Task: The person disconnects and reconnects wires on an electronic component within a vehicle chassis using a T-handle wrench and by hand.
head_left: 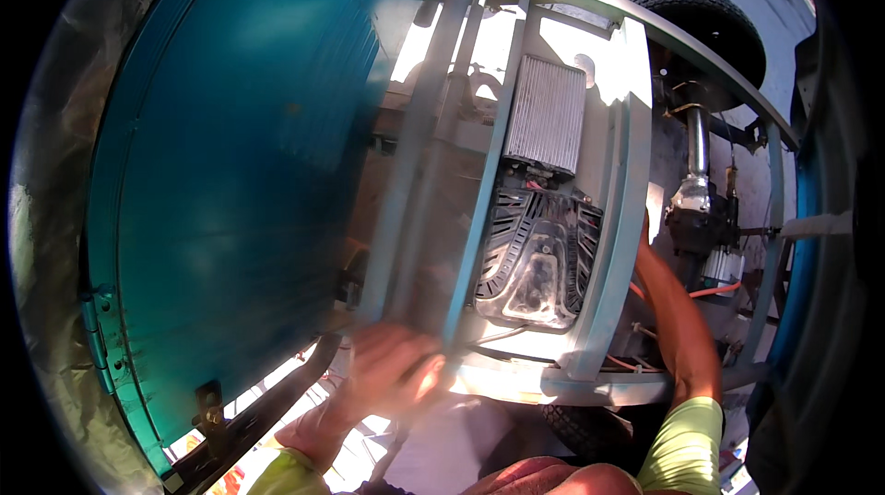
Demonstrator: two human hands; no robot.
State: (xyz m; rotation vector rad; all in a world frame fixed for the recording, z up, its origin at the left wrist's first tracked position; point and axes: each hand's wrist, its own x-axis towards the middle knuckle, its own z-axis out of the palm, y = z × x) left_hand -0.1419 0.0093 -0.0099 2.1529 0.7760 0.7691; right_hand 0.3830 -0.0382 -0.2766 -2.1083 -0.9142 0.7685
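Over the lower end of the blue-grey metal frame [415, 172], my left hand [395, 368] is smeared by motion. Its fingers look curled, but whether they grip anything is unclear. My right forearm [678, 315] reaches up beside a broad frame bar [619, 200], and the hand goes out of sight behind that bar. What it touches is hidden. Between the bars sit a finned silver metal box [546, 115] and, just below it, a dusty black vented plastic cover [536, 260]. An orange-red cable [714, 290] runs past my right forearm.
A large teal metal panel [249, 172] with a hinge [103, 347] stands along the left. At the right are a shiny shaft [698, 145] with a dark axle housing [693, 228] and a black tyre [714, 20]. A curved frame rail [728, 62] bounds the far right.
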